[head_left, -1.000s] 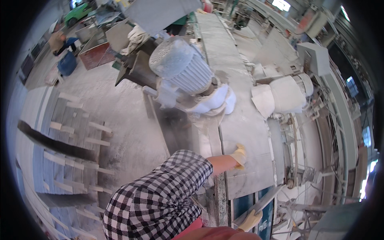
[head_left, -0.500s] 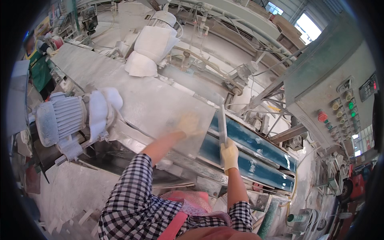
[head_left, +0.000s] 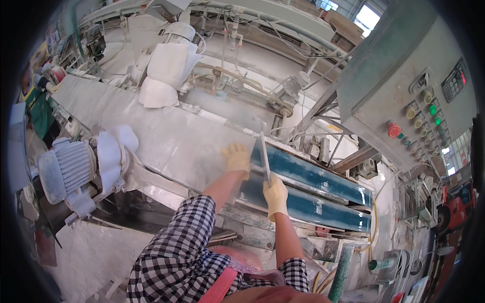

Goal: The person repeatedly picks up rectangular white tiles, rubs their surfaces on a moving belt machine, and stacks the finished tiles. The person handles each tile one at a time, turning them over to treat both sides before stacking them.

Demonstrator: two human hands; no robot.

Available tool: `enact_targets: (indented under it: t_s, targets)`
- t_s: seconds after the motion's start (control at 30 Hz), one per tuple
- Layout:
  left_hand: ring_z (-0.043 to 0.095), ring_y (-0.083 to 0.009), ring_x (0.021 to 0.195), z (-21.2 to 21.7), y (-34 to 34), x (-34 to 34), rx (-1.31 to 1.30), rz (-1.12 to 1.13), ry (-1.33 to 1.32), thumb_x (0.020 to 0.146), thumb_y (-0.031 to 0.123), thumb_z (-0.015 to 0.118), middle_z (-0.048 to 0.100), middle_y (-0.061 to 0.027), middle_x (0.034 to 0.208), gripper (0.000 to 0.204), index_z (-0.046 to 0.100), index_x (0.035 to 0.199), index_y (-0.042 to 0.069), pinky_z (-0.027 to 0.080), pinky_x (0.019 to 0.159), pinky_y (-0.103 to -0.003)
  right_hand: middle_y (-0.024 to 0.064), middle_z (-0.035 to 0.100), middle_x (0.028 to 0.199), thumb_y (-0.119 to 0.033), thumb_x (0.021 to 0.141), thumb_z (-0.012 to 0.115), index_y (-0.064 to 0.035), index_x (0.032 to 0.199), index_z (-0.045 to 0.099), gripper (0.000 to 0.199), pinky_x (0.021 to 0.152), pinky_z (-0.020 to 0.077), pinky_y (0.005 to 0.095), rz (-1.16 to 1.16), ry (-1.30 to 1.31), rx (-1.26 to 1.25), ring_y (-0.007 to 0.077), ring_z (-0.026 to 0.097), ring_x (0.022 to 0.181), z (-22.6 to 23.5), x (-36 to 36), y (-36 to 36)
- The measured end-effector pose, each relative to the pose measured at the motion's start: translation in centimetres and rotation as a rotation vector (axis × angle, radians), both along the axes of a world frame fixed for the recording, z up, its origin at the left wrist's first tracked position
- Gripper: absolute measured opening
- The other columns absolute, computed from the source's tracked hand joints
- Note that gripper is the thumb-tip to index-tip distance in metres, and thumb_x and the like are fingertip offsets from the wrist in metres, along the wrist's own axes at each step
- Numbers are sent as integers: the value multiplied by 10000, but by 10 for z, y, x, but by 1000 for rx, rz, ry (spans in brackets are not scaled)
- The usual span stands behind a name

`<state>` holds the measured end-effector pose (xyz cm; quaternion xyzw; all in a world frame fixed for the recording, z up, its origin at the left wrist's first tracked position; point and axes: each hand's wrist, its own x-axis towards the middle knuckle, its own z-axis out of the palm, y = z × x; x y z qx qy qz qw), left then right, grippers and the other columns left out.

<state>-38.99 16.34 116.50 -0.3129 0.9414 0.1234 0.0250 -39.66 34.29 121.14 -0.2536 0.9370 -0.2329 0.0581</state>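
Observation:
My left hand [head_left: 236, 159], in a pale yellow glove, lies spread on the dusty pale grey slab [head_left: 166, 136], close to its right end. Its fingers are apart and hold nothing. The gloved right hand [head_left: 275, 195] is closed around the lower end of a long, thin grey strip [head_left: 265, 154], which points away from me just beside the slab's end. Whether the strip touches the slab, I cannot tell. Under and beyond it run two dark blue conveyor belts [head_left: 313, 171], wet-looking in places.
Dust-coated motors stand on both sides of the slab: one at the left [head_left: 68, 164], another wrapped in white cloth [head_left: 164, 70] at the far side. A control cabinet [head_left: 394, 96] with buttons overhangs the right. A person in green [head_left: 40, 113] is at the far left.
The view has swung a little to the right. My left hand, blurred before, now shows its fingers spread and sits nearer the slab's end. The right hand still grips the strip.

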Motion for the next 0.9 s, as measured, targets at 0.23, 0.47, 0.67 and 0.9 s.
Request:
enact_targets:
  t_s: [0.23, 0.47, 0.67, 0.9]
  targets:
    - [524, -425, 1238, 16, 4, -6, -99, -66, -23, 615, 177, 848, 571, -239, 1292, 933, 409, 1417, -7, 399, 995, -647, 198, 688, 1068, -257, 878, 632, -121, 1185, 646, 337, 870, 511, 488, -11, -33, -30, 406, 643, 1012, 1, -11, 6]
    - [641, -447, 1053, 39, -78, 27, 463, -72, 314, 868, 119, 510, 640, -298, 1158, 387, 583, 1221, -22, 492, 919, -514, 214, 682, 1122, -277, 905, 579, -124, 1187, 671, 333, 890, 504, 513, 36, -100, -88, 443, 630, 1035, 13, -15, -1]
    - [672, -439, 939, 21, -75, 43, 615, 2, 588, 829, 113, 522, 692, -279, 962, 312, 700, 1039, -34, 530, 798, -474, 258, 673, 1133, -304, 876, 635, -42, 1211, 652, 426, 940, 496, 480, 92, -157, -227, 443, 622, 1099, -11, -20, -48]
    - [638, -332, 1056, 5, -31, 37, 1183, 44, 783, 927, 236, 556, 652, -201, 1172, 431, 561, 1281, -9, 506, 909, -423, 244, 656, 1193, -396, 882, 667, -47, 1222, 604, 491, 940, 484, 495, 215, -231, -310, 434, 617, 1112, -19, -13, -51]
